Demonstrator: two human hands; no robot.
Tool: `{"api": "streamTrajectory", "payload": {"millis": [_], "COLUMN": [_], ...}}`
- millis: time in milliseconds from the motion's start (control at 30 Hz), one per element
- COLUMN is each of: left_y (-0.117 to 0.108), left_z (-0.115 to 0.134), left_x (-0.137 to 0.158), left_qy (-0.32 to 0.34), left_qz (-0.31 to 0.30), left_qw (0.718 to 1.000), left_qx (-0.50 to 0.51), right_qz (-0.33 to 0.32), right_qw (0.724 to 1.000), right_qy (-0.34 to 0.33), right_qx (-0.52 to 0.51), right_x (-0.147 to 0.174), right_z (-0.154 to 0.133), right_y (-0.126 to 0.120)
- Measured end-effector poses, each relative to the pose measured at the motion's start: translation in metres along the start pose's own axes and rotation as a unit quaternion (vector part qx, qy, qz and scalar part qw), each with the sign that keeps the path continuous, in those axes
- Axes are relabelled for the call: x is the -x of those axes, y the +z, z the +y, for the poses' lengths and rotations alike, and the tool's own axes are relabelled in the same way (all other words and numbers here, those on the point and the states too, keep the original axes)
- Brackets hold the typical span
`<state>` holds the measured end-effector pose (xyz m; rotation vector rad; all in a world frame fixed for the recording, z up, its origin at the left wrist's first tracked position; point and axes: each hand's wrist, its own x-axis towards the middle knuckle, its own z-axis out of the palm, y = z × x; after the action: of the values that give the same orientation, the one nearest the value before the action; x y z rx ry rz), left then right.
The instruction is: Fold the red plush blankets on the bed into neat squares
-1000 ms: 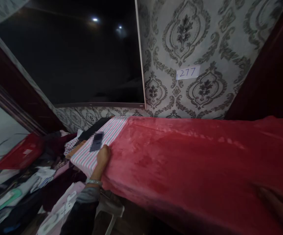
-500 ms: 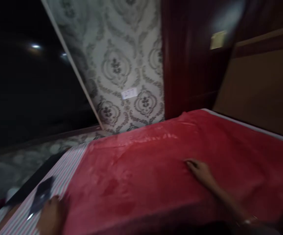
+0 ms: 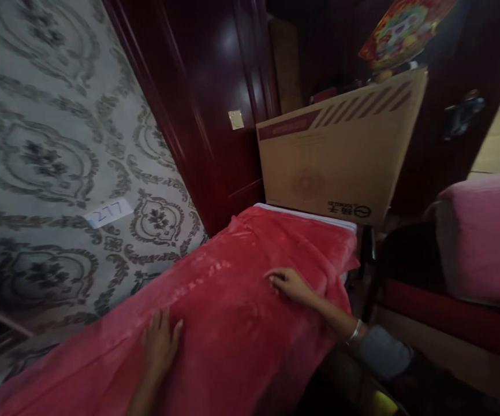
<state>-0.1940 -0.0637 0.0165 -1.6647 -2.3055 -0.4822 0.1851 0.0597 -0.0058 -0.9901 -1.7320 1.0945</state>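
Observation:
A red plush blanket lies spread over a long raised surface, with light wrinkles along its far side. My left hand rests flat on it at the lower left, fingers apart. Further right, my right hand touches the blanket with loosely bent fingers and no cloth visibly gripped. A silver bracelet circles my right wrist. At the far end, a pale edge shows from under the blanket, whose right side hangs down in folds.
Patterned wallpaper with a paper label reading 277 borders the left side. Beyond the far end stand a dark red door and a large cardboard box. At right, a pink cloth lies over a seat.
The view has swung right, bringing the whole box and pink cloth into sight. My left hand has moved from beside the phone onto the blanket. The striped sheet and phone are out of view.

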Motion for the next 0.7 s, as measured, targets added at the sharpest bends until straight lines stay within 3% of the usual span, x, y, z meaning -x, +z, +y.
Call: {"api": "streamTrajectory", "payload": {"millis": [133,233,333,467,700], "left_y": [0.024,0.036,0.045,0.054,0.059], "left_z": [0.042,0.042,0.031,0.022,0.015], "left_x": [-0.005,-0.002,-0.003,-0.005,0.0], "left_qy": [0.039,0.07,0.098,0.103,0.088], "left_qz": [-0.086,-0.08,-0.058,-0.014,-0.021], "left_qw": [0.989,0.981,0.979,0.983,0.99], "left_qx": [-0.115,-0.161,-0.166,-0.152,-0.11], "right_qz": [0.178,0.253,0.286,0.265,0.196], "right_qw": [0.967,0.924,0.88,0.852,0.84], "right_qy": [0.084,0.155,0.222,0.274,0.281], "right_qx": [0.16,0.24,0.307,0.359,0.421], "right_x": [-0.026,-0.042,-0.057,-0.078,-0.103], "right_z": [0.012,0.027,0.042,0.057,0.072], "right_y": [-0.107,-0.177,-0.219,-0.237,-0.228]}}
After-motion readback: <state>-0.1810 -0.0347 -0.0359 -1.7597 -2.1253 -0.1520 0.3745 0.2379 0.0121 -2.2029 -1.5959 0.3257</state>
